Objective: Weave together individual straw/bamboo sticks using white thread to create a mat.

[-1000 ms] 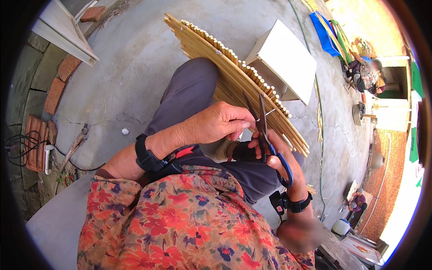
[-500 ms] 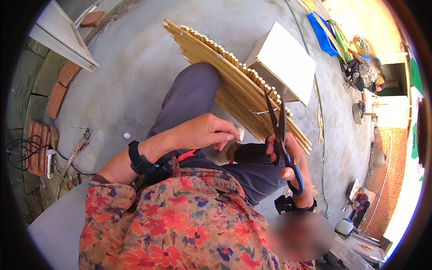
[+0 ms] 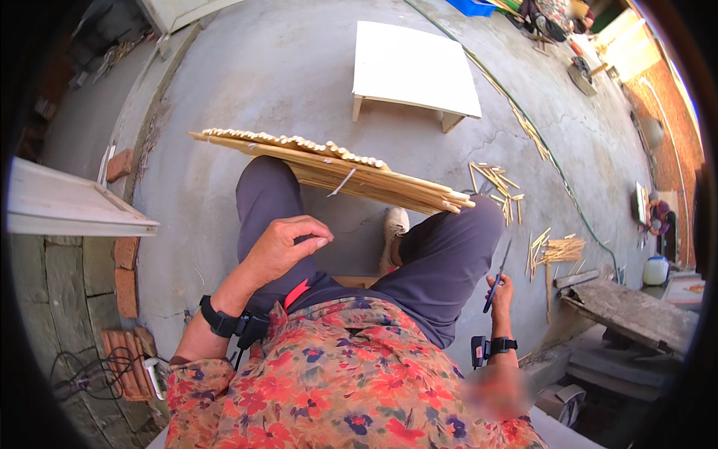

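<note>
A row of thin pale wooden sticks [image 3: 374,178], tied side by side like a mat, lies across my knees. A white tie [image 3: 342,182] sticks out from its near side. My left hand [image 3: 283,243] hovers over my left thigh, apart from the sticks, thumb and fingertips pinched together. Whatever they may hold is too small to make out. Out past my right thigh, my right hand [image 3: 501,292] grips a pair of scissors [image 3: 492,293] with blue handles and dark blades pointing away from me.
Beyond the sticks stands a low white table [image 3: 415,71]. Cut stick pieces [image 3: 497,187] and a larger pile [image 3: 565,249] lie on the concrete to the right, near a green hose [image 3: 557,161]. Bricks [image 3: 126,292] line the left. Other people sit far right.
My right hand has carried the scissors away from the sticks, out to the right. The sticks now lie more level across both knees. My left hand has drawn back, and the view has turned.
</note>
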Demonstrator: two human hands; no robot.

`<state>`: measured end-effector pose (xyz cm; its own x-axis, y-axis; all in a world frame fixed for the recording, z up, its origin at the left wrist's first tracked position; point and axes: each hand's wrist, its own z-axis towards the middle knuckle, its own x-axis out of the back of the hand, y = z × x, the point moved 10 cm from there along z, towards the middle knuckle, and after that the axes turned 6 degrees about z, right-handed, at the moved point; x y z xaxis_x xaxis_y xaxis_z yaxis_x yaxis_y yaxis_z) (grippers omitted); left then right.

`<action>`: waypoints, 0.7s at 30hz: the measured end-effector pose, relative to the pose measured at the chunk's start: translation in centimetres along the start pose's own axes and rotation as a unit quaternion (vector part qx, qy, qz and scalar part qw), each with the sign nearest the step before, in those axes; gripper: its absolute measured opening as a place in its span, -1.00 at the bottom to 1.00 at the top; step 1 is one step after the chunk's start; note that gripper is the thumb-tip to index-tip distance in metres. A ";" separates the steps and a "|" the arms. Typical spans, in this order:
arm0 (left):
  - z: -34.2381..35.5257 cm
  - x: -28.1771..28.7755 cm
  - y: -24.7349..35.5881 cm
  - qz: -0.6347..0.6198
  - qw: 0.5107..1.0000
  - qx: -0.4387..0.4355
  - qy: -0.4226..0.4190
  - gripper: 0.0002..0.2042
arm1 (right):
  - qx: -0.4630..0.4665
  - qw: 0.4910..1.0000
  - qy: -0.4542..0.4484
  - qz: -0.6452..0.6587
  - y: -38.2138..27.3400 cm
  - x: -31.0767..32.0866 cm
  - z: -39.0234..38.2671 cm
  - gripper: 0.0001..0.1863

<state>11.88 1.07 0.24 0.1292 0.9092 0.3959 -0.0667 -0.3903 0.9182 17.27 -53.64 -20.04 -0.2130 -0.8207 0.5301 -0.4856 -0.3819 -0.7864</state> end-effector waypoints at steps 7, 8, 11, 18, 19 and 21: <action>0.5 0.6 0.3 0.164 0.983 0.073 -0.024 -0.94 | -0.202 0.969 -0.042 -0.139 16.7 -7.6 -5.4 -0.48; 1.0 0.3 0.4 0.170 0.982 0.069 -0.051 -0.94 | -0.186 0.967 -0.031 -0.170 19.3 -8.4 -5.3 -0.49; 1.9 -0.2 1.0 0.231 0.967 0.076 -0.077 -0.93 | -0.192 0.965 0.006 -0.178 17.4 -9.4 -7.2 -0.50; 3.6 -1.9 1.4 0.253 0.955 0.117 -0.102 -0.92 | -0.314 0.932 -0.057 -0.172 22.7 -11.6 -9.5 -0.55; 3.7 -1.9 1.5 0.256 0.954 0.119 -0.102 -0.91 | -0.317 0.931 -0.062 -0.170 22.9 -12.1 -9.4 -0.55; 3.8 -2.2 1.7 0.256 0.953 0.122 -0.107 -0.92 | -0.338 0.922 -0.068 -0.177 24.0 -12.3 -9.8 -0.55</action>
<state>15.20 -2.10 0.97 0.3420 0.5506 0.7615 0.0537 -0.8205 0.5691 -0.11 -48.53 -42.30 0.1452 -0.7591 0.6346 -0.9319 -0.3204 -0.1701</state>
